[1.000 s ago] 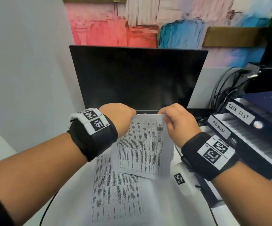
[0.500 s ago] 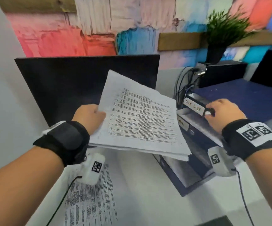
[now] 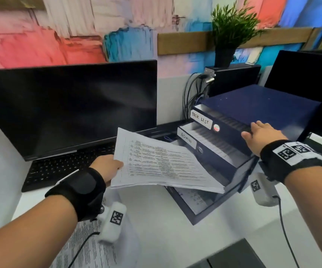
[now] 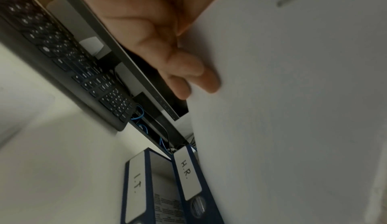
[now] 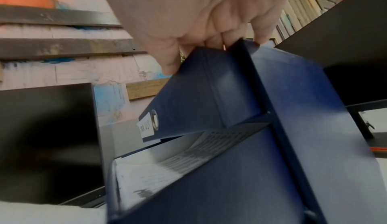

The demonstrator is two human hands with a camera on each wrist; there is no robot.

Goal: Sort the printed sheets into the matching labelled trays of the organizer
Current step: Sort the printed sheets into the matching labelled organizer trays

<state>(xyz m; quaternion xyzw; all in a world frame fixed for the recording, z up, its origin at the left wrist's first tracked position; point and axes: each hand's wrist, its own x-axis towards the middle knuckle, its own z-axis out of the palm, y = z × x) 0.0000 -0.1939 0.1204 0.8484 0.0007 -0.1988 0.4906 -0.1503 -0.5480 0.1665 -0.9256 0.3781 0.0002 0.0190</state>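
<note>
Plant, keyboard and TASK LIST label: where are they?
plant (image 3: 231,26), head view, on its green leaves.
keyboard (image 3: 59,167), head view, on the keys.
TASK LIST label (image 3: 200,118), head view, on the white tag.

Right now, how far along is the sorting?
Partly done: printed pages already lie in the ADMIN tray and the bottom tray. In hand: the left hand holds a stack of sheets; the right hand rests on the TASK LIST tray. Left: more sheets on the desk.

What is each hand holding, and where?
Left hand pinches the white printed paper stack at its left edge. Right hand holds nothing, resting on the dark-blue organizer.
</note>
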